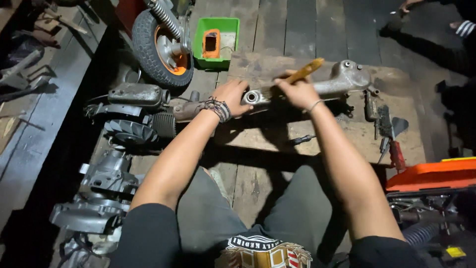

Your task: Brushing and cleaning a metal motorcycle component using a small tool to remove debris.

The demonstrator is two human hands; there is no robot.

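In the head view the left hand (231,96) is clamped around the round open end of a grey cast-metal engine arm (342,79) that lies across a worn wooden board (258,139) on the plank floor, while the right hand (297,93) is closed on the yellow handle of a paintbrush (303,72), its bristle end touching the casting near the left hand. Left of the board lie an engine block (134,111) and a small wheel with an orange hub (161,42). A green tray (216,42) sits beyond, hand tools (389,134) and an orange case (431,174) crowd the right edge, and bare board shows between the forearms.
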